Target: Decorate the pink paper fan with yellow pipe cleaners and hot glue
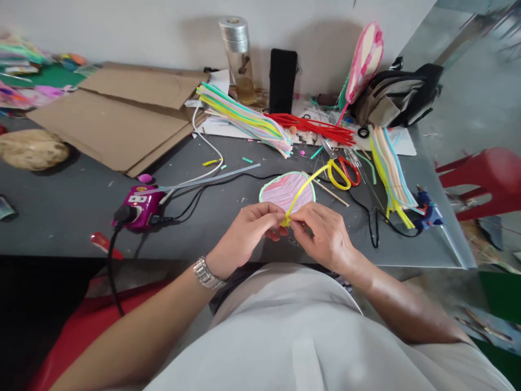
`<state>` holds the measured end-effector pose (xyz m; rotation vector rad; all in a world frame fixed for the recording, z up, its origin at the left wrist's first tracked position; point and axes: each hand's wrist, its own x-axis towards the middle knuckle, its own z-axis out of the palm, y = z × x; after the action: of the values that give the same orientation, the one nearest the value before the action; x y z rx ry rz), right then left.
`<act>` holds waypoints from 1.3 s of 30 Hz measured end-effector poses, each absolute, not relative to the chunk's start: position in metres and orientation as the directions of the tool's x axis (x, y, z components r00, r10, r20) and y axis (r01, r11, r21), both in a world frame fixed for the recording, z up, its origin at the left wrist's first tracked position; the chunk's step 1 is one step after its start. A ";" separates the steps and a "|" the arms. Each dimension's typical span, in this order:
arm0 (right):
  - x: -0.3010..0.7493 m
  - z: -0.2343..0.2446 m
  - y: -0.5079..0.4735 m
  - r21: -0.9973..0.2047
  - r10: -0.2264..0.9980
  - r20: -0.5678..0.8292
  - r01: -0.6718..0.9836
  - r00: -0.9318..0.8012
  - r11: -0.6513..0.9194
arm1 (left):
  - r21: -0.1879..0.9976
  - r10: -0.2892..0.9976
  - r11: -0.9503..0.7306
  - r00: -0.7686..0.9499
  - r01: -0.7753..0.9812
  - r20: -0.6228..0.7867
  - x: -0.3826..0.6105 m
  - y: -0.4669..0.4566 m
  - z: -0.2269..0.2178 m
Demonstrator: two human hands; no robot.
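I log my left hand (244, 231) pinching a yellow strip (306, 187) at the lower rim of the round pink disc (286, 191) over the gray table (73, 217), my right hand (321, 236) narrowly gripping that strip, scissors (344, 172) just beyond.

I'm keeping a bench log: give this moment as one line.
Left hand: pinching yellow plastic strip | Right hand: pinching same strip | Beneath: pink round panel
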<state>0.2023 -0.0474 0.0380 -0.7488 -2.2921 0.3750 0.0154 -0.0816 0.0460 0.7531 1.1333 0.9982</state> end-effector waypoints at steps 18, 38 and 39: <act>0.203 0.054 -0.051 -0.653 0.711 0.463 0.339 -0.529 0.677 | 0.995 0.984 0.047 -0.177 0.090 -0.031 0.027 -0.099 0.045; 0.201 0.063 -0.040 -0.951 0.920 0.019 0.277 -0.392 0.138 | 0.947 0.999 -0.032 -0.022 0.319 0.041 0.024 -0.082 0.063; 0.201 0.062 -0.039 -0.964 0.921 -0.010 0.247 -0.389 0.094 | 0.949 0.998 -0.043 -0.024 0.313 0.053 0.024 -0.081 0.063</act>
<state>0.2007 -0.0386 0.0618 -1.1550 -1.7271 1.3266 0.0241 -0.0813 0.0632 1.4630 1.4422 1.1027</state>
